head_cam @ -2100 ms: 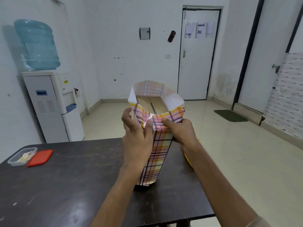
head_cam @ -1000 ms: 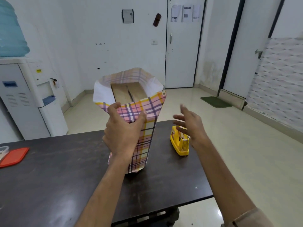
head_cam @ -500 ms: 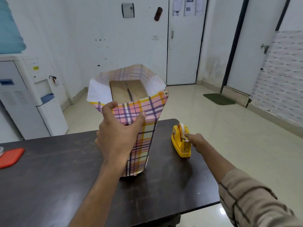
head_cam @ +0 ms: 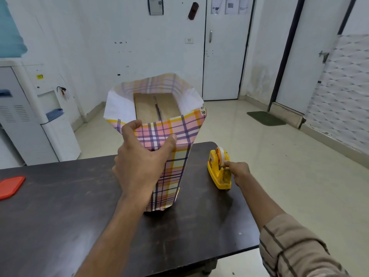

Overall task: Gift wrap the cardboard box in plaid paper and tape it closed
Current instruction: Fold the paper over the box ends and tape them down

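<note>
A cardboard box stands upright on the dark table, sleeved in pink, yellow and purple plaid paper. The paper rises above the box top as an open collar with its white inside showing. My left hand grips the near side of the wrapped box, thumb and fingers spread across the paper. My right hand reaches to the yellow tape dispenser at the table's right edge, fingertips pinched at the tape end by the cutter.
A red lid lies at the table's far left. A water dispenser stands against the left wall. Beyond the table are a tiled floor, a white door and a dark doormat.
My right hand let go of the paper and moved right to the tape dispenser, where it now pinches the tape end. My left hand stays on the wrapped box.
</note>
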